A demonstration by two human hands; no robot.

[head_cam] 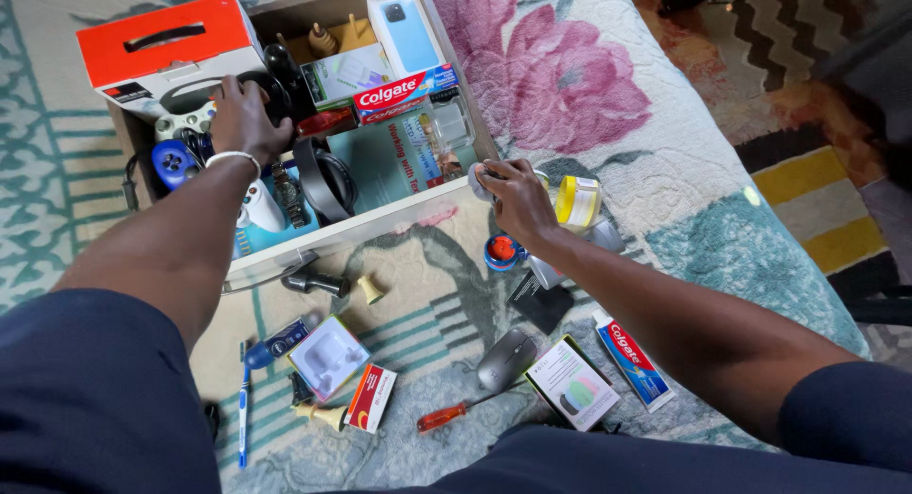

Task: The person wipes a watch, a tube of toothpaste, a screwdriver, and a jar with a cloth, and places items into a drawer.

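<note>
Headphones lie under the left hand, which grips them inside the drawer. Right hand closes on a small grey object. Drawer holds toothpaste, boxes, controller.

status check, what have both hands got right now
Left hand on black headphones in drawer. Right hand gripping small grey object at drawer's edge. Yellow tape roll close beside.
</note>
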